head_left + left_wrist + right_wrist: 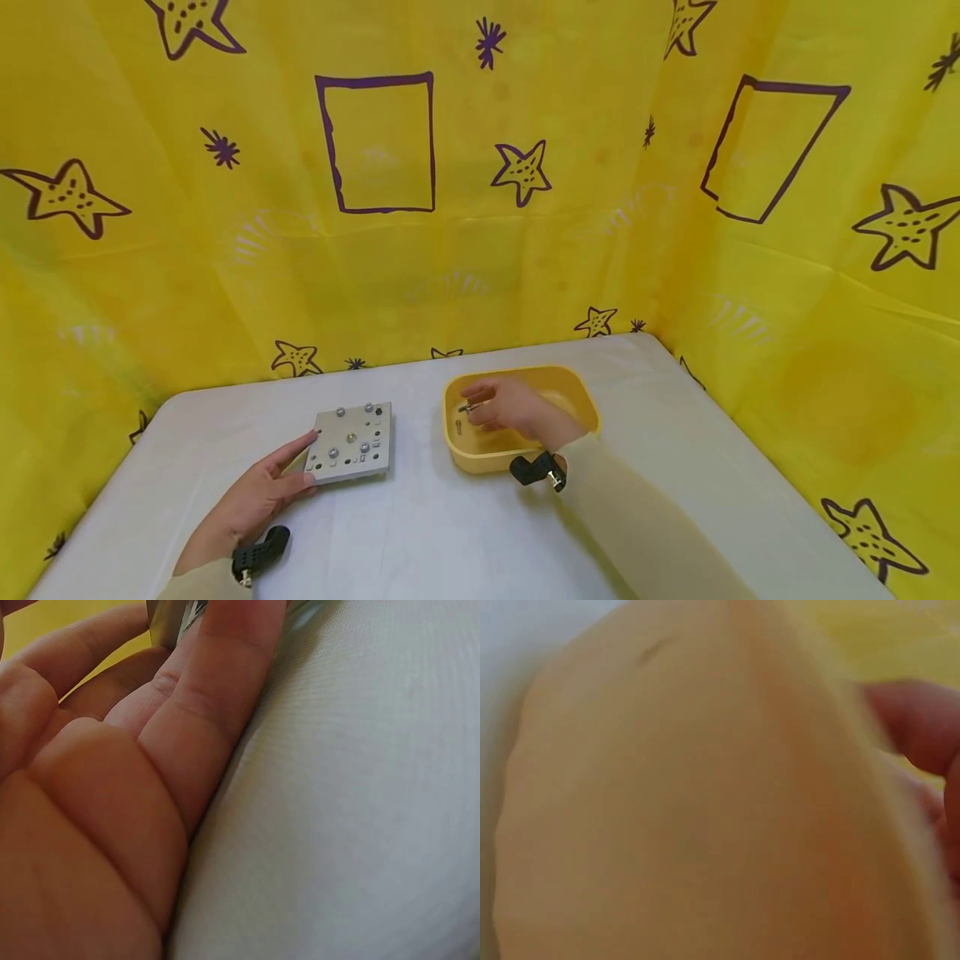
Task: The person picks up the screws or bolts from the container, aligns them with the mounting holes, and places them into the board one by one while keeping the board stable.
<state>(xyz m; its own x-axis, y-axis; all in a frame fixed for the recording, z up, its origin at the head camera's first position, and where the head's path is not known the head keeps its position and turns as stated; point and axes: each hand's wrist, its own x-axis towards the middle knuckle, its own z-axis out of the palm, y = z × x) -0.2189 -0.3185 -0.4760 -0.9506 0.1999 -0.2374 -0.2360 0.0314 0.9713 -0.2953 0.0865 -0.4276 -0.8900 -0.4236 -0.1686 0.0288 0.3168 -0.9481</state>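
Note:
A square silver metal plate [348, 440] with drilled holes and several bolts on its top lies at the left of the table. My left hand [262, 492] grips its left side, thumb at the near corner and fingers along the edge; in the left wrist view the fingers curl toward the metal edge. Inside a yellow plastic tray [480, 461], my right hand [517, 410] pinches a small screw [469, 408] between thumb and fingers. Another small screw [458, 427] lies on the tray floor, near the left wall. In the right wrist view, the tray wall hides most of the hand.
The white table [420, 533] carries the plate and tray, with a gap between them. A yellow curtain [465, 283] with purple stars and squares stands behind and along both sides. Black wrist devices [261, 552] sit on both wrists.

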